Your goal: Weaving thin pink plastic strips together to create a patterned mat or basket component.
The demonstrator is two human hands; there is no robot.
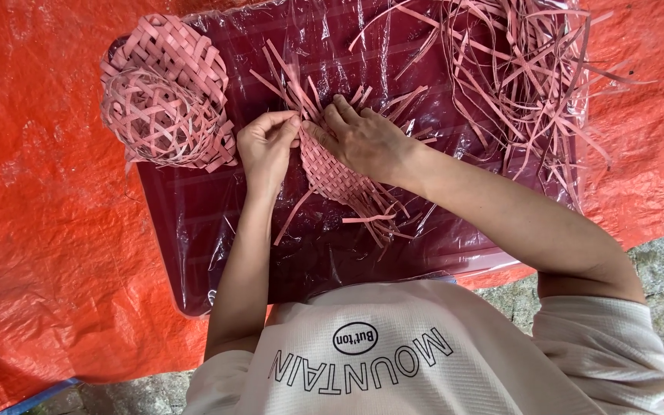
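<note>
A half-woven pink strip piece (337,180) lies on a dark maroon board wrapped in clear plastic (194,230), loose strip ends fanning out from it. My left hand (265,147) pinches a strip at the piece's upper left edge. My right hand (364,140) rests on top of the weave, fingers bent onto the strips right beside the left fingertips. The two hands almost touch.
Two finished woven pink baskets (167,96) sit on the board's upper left corner, one leaning on the other. A loose heap of pink strips (524,69) covers the upper right. An orange tarp (48,230) lies under the board; stone ground (662,269) shows at lower right.
</note>
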